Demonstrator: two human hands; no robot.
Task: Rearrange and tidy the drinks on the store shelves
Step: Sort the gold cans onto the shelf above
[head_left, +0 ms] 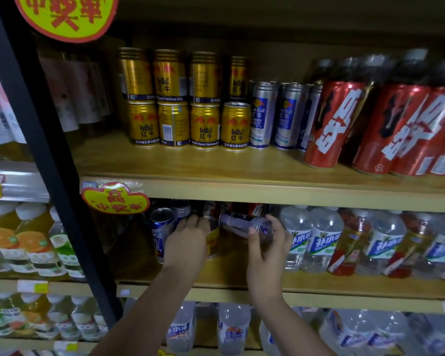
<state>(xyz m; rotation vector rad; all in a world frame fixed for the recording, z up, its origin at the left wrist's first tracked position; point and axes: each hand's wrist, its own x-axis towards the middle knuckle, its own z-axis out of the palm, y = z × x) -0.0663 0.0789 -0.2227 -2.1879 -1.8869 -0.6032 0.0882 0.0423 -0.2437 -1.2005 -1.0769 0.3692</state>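
Head view: silver-blue can tipped on its side under the middle shelf, gripped around the body by the right hand. Probably rigid, smooth, likely slippery; best taken mid-body. Left hand curled around an upright yellow can, just left of the tipped one.

Gold cans read "RedBull 红牛", water bottles "补水", and the yellow shelf tag "高中奖率".
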